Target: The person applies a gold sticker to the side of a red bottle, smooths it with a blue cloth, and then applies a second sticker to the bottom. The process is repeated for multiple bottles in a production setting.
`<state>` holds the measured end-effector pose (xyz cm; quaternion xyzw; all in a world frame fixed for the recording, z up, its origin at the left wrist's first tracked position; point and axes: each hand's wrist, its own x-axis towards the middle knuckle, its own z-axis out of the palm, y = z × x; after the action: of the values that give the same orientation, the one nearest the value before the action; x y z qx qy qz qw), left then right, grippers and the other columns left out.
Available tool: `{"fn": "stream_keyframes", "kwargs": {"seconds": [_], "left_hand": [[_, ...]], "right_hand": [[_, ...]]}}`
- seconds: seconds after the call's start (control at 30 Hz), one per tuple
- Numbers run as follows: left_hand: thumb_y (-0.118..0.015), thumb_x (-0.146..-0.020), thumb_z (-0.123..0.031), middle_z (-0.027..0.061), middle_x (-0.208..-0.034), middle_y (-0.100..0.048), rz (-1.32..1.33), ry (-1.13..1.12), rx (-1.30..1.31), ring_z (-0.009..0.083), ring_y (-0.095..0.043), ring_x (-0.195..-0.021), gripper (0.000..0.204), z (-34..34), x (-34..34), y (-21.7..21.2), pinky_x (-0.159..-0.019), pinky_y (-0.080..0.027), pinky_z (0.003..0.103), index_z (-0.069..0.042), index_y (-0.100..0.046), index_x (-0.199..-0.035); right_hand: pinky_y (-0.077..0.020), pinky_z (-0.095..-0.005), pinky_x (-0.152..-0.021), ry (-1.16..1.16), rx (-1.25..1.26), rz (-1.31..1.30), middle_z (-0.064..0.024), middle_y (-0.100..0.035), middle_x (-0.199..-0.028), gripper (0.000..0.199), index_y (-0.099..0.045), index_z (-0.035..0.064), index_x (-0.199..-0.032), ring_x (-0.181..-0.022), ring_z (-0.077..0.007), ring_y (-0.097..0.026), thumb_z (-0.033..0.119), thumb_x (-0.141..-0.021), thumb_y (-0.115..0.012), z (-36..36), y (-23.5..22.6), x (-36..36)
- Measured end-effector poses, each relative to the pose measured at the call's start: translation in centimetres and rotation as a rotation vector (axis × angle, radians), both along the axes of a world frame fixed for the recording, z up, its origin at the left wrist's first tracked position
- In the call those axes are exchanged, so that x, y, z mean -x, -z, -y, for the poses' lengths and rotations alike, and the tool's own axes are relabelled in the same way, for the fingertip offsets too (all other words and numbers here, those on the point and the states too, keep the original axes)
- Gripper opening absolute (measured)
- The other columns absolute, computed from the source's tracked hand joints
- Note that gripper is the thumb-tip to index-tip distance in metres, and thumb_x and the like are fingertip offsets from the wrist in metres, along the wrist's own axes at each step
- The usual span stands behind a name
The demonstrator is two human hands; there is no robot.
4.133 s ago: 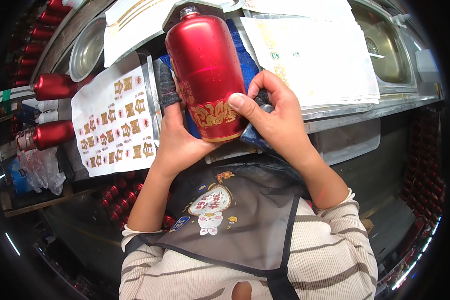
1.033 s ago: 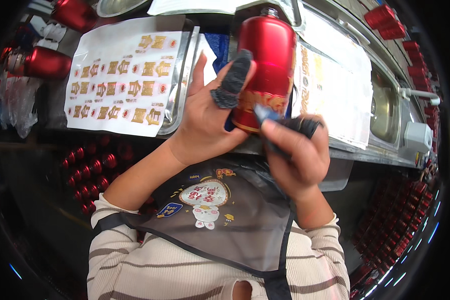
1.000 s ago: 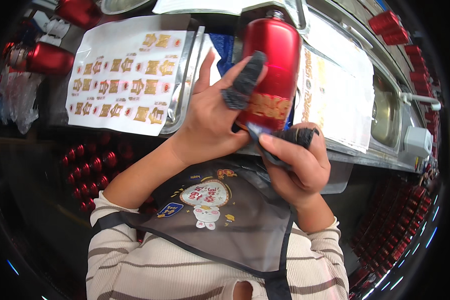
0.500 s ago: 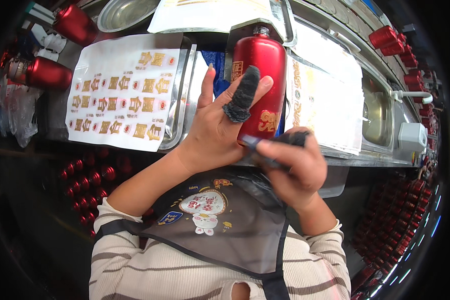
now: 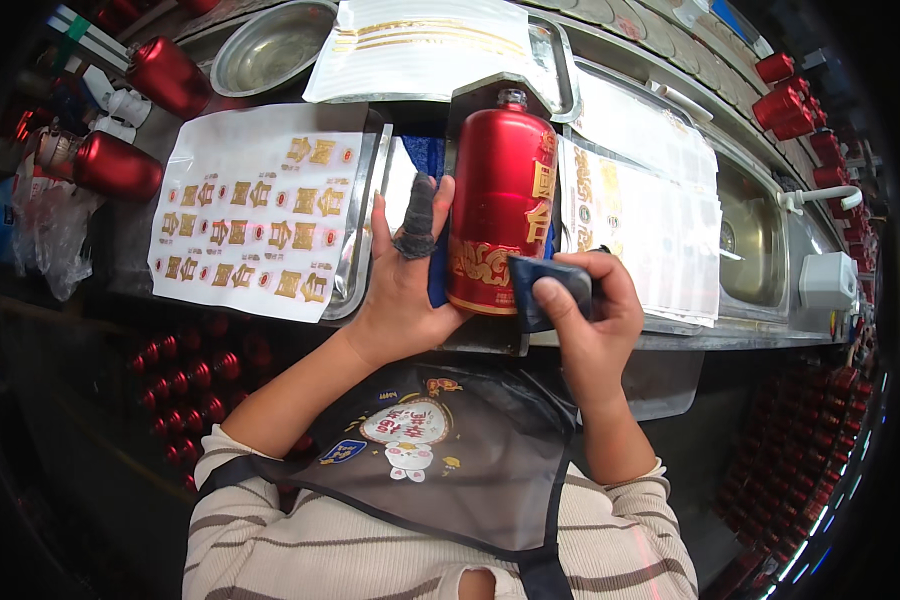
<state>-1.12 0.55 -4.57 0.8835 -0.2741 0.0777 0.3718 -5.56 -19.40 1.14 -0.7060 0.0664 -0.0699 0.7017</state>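
Red bottle [image 5: 490, 190] lies right of the decal sheet [image 5: 260, 215]; the left hand [image 5: 398, 290], spread, touches the bottle's base; the right hand [image 5: 605, 310] pinches a dark-blue pad [image 5: 532, 278] whose corner, pressed unevenly, could lift the gold band [image 5: 482, 264].

There are two hands [image 5: 395, 300] [image 5: 605, 335], one red bottle [image 5: 490, 200] between them, one dark blue pad [image 5: 532, 312], one metal bowl [image 5: 275, 50] far left, one apron [image 5: 470, 480] near, one sink [image 5: 750, 235] and one faucet [image 5: 825, 197] right

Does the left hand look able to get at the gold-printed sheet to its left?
Likely yes: that sheet lies close to the left hand, with only the edge of the metal tray showing between them.
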Motion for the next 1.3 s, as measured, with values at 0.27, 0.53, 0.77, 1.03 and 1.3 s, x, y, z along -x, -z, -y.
{"fn": "stream_keyframes", "kwargs": {"seconds": [0.27,0.53,0.77,1.03,1.3], "left_hand": [[-0.086,-0.071,-0.029,0.0167,-0.161,-0.029,0.186,-0.008,-0.038,0.0323,-0.034,-0.146,0.107,2.2,0.4,-0.8,-0.119,-0.008,0.059,-0.003,-0.024,-0.154],[-0.083,-0.077,-0.025,0.0210,-0.153,-0.039,0.033,-0.041,-0.008,0.0377,-0.036,-0.142,0.102,0.4,0.4,-0.5,-0.120,-0.008,0.054,0.001,-0.022,-0.155],[-0.088,-0.068,-0.041,0.0242,-0.157,-0.033,0.014,0.042,0.104,0.0404,-0.036,-0.143,0.104,0.3,0.2,0.0,-0.116,-0.003,0.062,-0.011,-0.036,-0.153],[-0.072,-0.084,-0.054,0.0301,-0.158,-0.027,0.046,0.040,0.098,0.0410,-0.031,-0.146,0.071,-1.2,0.1,-1.2,-0.115,-0.006,0.063,-0.009,-0.060,-0.137],[-0.063,-0.098,-0.036,0.0161,-0.067,-0.066,-0.238,-0.276,0.618,0.0175,-0.065,-0.064,0.044,0.3,-11.5,-4.0,-0.064,-0.051,0.031,0.000,-0.064,-0.073]], "right_hand": [[-0.0477,-0.0181,-0.072,0.131,-0.085,0.006,-0.0027,-0.064,-0.093,0.020,-0.061,0.0012,-0.104,-0.081,-0.0055,-0.059,0.003,-0.089,-0.074,0.4,1.1,0.3],[-0.0481,-0.0189,-0.068,0.099,-0.052,0.012,-0.0014,-0.065,-0.090,0.019,-0.061,0.0009,-0.103,-0.078,-0.0059,-0.060,0.006,-0.089,-0.073,0.4,1.6,0.2],[-0.0479,-0.0194,-0.069,0.134,-0.011,0.028,-0.0022,-0.064,-0.089,0.016,-0.060,0.0009,-0.101,-0.079,-0.0056,-0.059,0.006,-0.090,-0.072,0.5,1.7,-0.1],[-0.0480,-0.0198,-0.077,0.064,0.011,-0.006,-0.0053,-0.065,-0.101,0.022,-0.062,-0.0015,-0.111,-0.088,-0.0078,-0.059,0.004,-0.091,-0.070,2.6,3.8,-0.6],[-0.0387,-0.0176,-0.058,0.055,0.021,-0.224,-0.0015,-0.062,-0.087,0.010,-0.064,0.0017,-0.095,-0.062,-0.0032,-0.050,0.007,-0.086,-0.066,5.5,1.2,-0.8]]}}
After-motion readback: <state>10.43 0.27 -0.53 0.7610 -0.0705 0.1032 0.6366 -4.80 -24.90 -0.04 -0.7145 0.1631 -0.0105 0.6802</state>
